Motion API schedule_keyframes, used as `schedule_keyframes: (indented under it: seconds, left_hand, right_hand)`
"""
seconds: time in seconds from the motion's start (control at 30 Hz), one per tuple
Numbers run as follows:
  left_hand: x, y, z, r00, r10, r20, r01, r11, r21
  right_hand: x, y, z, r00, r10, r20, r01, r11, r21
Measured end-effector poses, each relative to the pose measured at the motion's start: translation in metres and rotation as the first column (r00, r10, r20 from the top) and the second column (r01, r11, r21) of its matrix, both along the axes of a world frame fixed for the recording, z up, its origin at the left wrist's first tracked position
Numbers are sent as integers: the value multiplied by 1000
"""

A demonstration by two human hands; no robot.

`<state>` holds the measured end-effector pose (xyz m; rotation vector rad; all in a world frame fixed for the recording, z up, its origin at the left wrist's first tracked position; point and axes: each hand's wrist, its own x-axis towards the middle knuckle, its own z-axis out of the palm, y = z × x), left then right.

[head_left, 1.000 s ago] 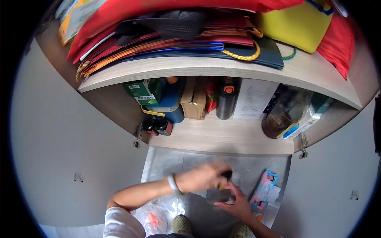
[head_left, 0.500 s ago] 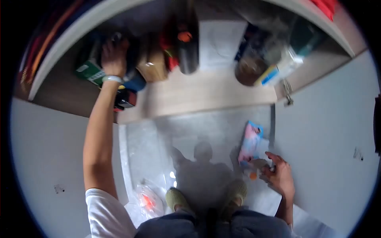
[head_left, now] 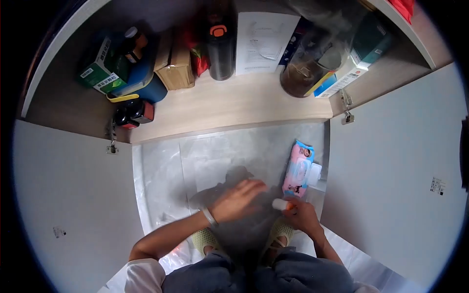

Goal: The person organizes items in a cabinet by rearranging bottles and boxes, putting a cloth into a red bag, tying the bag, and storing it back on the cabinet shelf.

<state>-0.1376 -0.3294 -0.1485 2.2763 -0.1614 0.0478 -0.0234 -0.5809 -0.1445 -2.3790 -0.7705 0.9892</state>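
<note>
Two grey doors stand swung out, the left door (head_left: 73, 190) and the right door (head_left: 386, 166), walling in the grey floor (head_left: 210, 161) below the wooden shelf (head_left: 234, 105). A pink and blue wipes pack (head_left: 297, 168) lies on the floor just beyond the right hand (head_left: 304, 218), and a crinkled plastic bag (head_left: 180, 256) is partly covered by the left arm. The right hand pinches a small bottle (head_left: 279, 204) between its fingers, above the floor near the shoes (head_left: 280, 234). The left hand (head_left: 238, 201) is loosely spread, slightly blurred, its fingers stretched toward the bottle. The bottle is white at its outer end and orange beside the fingers, tilted sideways; its label cannot be read. On the shelf, a blue bin (head_left: 155, 90) holds a green box (head_left: 100, 68) and a brown bottle (head_left: 133, 51), while a clear jug (head_left: 300, 78) looks brownish towards its base
</note>
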Motion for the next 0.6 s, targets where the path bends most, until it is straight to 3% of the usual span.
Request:
schedule_keyframes:
  seconds: [0.03,0.07,0.13,0.17,0.23,0.27,0.33,0.4,0.47,0.53,0.6]
  left_hand:
    - [-3,-10,-2,998,-56,37,57,998,-34]
    - [-6,-18,-7,998,-50,38,51,998,-26]
    - [-11,-27,-10,987,-36,-155,17,992,-125]
    - [-10,-22,-6,993,-7,-119,-16,981,-192]
    - [-6,-14,9,985,80,-155,-116,964,-240]
    - [-4,-11,15,970,154,-190,-206,933,-295]
    - [-2,-6,24,971,195,-136,-227,931,-287]
    - [0,-2,32,984,165,-69,-178,937,-300]
    - [-3,-3,36,975,198,-99,-219,927,-305]
    - [-8,-7,40,966,223,-130,-253,916,-310]
    - [-15,-10,44,988,102,-118,-123,974,-187]
  right_hand:
    - [-2,18,17,996,-39,-77,50,988,145]
    - [-2,33,27,997,-32,-75,44,987,153]
    - [0,54,44,978,78,-192,-15,951,308]
    - [4,59,50,977,86,-196,-20,948,318]
    - [15,68,63,967,-37,-253,137,910,390]
    - [18,72,71,967,-26,-252,128,908,400]
    - [22,78,89,909,-231,-346,378,804,458]
    - [23,80,102,891,-278,-360,424,792,439]
    - [24,85,108,978,-174,-116,204,687,697]
    - [6,103,107,990,-109,-94,143,671,728]
    - [-5,115,93,964,20,264,-212,658,723]
